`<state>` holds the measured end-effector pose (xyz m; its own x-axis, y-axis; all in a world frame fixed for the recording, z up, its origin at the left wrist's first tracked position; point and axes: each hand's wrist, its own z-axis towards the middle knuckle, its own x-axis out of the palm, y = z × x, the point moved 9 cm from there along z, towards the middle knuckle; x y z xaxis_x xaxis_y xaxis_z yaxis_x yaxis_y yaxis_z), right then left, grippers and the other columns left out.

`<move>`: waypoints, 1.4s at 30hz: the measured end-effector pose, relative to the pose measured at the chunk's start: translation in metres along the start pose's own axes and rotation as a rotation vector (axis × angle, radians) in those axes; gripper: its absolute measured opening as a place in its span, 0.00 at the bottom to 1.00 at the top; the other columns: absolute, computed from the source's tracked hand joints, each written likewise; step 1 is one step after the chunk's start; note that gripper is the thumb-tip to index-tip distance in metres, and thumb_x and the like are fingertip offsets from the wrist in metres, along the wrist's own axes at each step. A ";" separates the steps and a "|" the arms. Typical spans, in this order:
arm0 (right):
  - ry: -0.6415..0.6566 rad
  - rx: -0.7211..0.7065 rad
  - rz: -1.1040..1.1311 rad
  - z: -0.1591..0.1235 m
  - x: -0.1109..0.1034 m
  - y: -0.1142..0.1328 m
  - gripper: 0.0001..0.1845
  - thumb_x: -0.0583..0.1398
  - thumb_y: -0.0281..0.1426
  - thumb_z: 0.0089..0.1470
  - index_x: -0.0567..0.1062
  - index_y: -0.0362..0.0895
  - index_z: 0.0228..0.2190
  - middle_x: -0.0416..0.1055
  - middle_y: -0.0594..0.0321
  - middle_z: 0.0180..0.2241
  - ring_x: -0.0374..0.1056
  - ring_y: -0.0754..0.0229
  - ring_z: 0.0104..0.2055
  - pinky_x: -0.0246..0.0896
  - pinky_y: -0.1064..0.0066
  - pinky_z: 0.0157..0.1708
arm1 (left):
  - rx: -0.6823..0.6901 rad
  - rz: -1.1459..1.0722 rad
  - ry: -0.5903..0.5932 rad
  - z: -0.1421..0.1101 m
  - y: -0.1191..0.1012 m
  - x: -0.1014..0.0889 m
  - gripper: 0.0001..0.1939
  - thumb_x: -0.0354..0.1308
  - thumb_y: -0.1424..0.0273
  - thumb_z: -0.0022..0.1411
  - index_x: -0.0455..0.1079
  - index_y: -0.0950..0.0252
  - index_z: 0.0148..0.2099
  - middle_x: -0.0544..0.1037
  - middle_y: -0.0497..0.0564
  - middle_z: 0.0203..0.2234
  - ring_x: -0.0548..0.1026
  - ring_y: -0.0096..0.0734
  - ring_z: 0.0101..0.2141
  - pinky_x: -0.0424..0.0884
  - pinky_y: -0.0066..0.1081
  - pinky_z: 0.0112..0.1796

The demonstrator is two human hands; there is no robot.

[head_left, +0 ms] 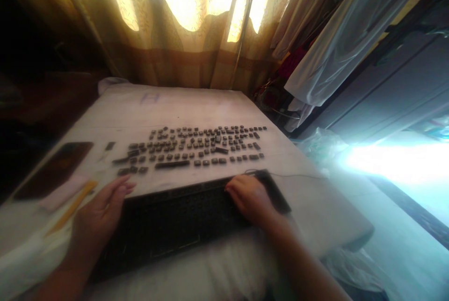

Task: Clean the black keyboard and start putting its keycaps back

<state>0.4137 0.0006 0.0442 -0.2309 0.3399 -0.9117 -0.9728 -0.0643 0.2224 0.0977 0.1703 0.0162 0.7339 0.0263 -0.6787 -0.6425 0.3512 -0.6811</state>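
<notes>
The black keyboard point(168, 224) lies on the counter point(196, 109) before me, between my 2 hands. My right hand point(250, 196) rests curled over it near the far edge, toward its right end; my left hand point(100, 214) is at its left end, fingers loosely bent. With this blur, I cannot tell whether either hand grips anything. Just beyond the keyboard, loose dark keycaps point(171, 164) spread in uneven rows. A yellow strip point(72, 210) lies near my left hand.
</notes>
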 end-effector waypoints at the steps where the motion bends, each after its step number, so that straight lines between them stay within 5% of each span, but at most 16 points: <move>1: -0.001 -0.011 -0.024 0.001 -0.001 0.001 0.08 0.58 0.26 0.62 0.77 0.45 0.33 0.77 0.59 0.34 0.71 0.56 0.37 0.59 0.66 0.38 | -0.003 -0.004 -0.005 0.000 -0.001 -0.001 0.28 0.48 0.45 0.63 0.72 0.55 0.54 0.84 0.49 0.39 0.81 0.44 0.46 0.71 0.45 0.54; 21: -0.126 -0.027 -0.100 0.008 -0.003 0.003 0.19 0.57 0.33 0.65 0.74 0.45 0.22 0.69 0.63 0.24 0.62 0.61 0.28 0.51 0.69 0.32 | -0.009 -0.005 -0.023 -0.001 -0.014 -0.002 0.29 0.47 0.45 0.61 0.74 0.58 0.53 0.84 0.51 0.39 0.81 0.45 0.44 0.72 0.44 0.52; 34: -0.081 0.095 -0.003 0.003 -0.002 -0.010 0.10 0.59 0.33 0.63 0.77 0.46 0.30 0.75 0.60 0.31 0.69 0.58 0.34 0.58 0.68 0.37 | 0.013 -0.005 -0.031 -0.001 -0.013 -0.002 0.27 0.48 0.49 0.64 0.73 0.60 0.54 0.84 0.52 0.39 0.81 0.43 0.44 0.73 0.42 0.52; 42: -0.067 0.090 -0.031 0.004 -0.005 -0.009 0.13 0.61 0.34 0.62 0.75 0.45 0.25 0.72 0.63 0.27 0.66 0.60 0.31 0.55 0.70 0.33 | 0.110 0.100 -0.092 -0.003 -0.033 -0.013 0.26 0.47 0.53 0.66 0.74 0.63 0.54 0.84 0.55 0.41 0.81 0.45 0.44 0.74 0.41 0.48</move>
<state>0.4241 0.0029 0.0484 -0.1958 0.4027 -0.8941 -0.9734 0.0306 0.2270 0.1088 0.1558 0.0469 0.6877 0.1504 -0.7103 -0.6894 0.4422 -0.5738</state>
